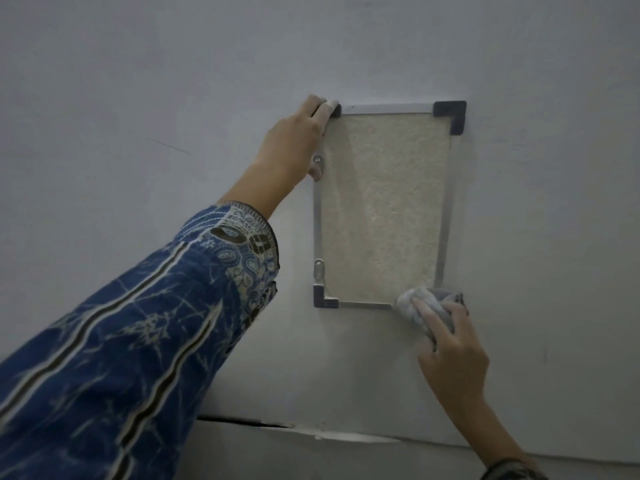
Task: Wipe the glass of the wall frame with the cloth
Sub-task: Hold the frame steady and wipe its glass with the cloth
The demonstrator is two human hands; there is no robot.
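Note:
A wall frame (381,109) with a thin metal rim and dark corner caps hangs on a pale wall; its glass (381,206) covers a cream textured panel. My left hand (294,143) grips the frame's top left corner, fingers over the corner cap and thumb on the left rim. My right hand (450,344) presses a bunched grey-white cloth (426,303) against the frame's bottom right corner, which the cloth hides.
The wall (138,81) is plain around the frame. Two small metal brackets (318,268) sit on the frame's left rim. A dark crack (249,422) runs along the wall below, above a ledge.

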